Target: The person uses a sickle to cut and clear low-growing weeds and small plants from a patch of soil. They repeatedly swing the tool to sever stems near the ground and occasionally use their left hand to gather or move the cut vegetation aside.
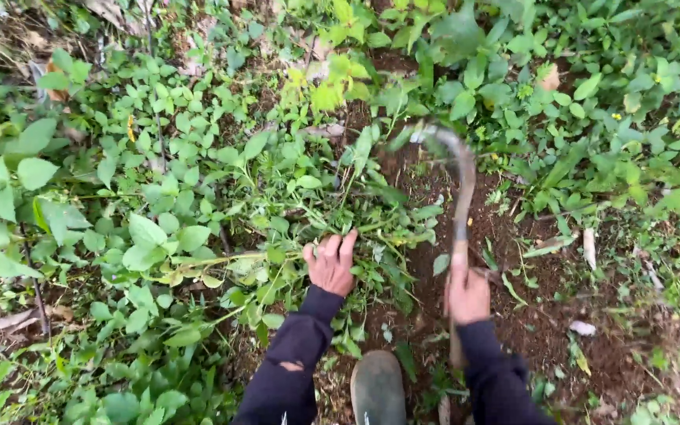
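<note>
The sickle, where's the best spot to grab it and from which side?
Grip the sickle by its straight wooden handle at the near end, where the right hand holds it now, coming from below. The curved blade arcs away toward the weeds, so fingers stay clear.

No packages, labels, signs or screens are seen anywhere in the view
</note>
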